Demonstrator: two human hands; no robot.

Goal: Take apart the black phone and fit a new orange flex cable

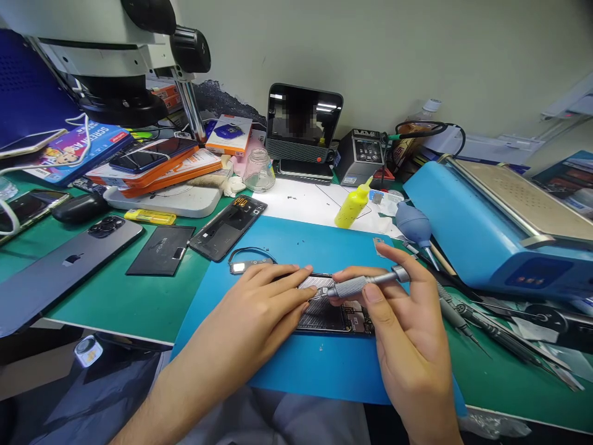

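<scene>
An opened smartphone body (324, 314) lies on the blue mat (278, 374), its dark inner frame and circuit parts exposed at the right. My left hand (264, 303) rests across its left part, fingers stretched out and holding nothing, partly hiding the phone. In my right hand (410, 334), between thumb and fingers, is a silver craft knife (354, 287) with a knurled grip. The knife is held low over the phone and points left; its tip meets the area beside my left fingertips, where details are too small to make out. A small cabled part (250, 266) lies behind my left hand.
Left are a grey phone (69, 259), a flat black battery-like piece (160, 250) and a dark phone back (229, 228). Behind stand a glass jar (259, 170) and yellow bottle (353, 204). A blue machine (472, 228), air blower (414, 224) and tweezers (504, 337) lie right.
</scene>
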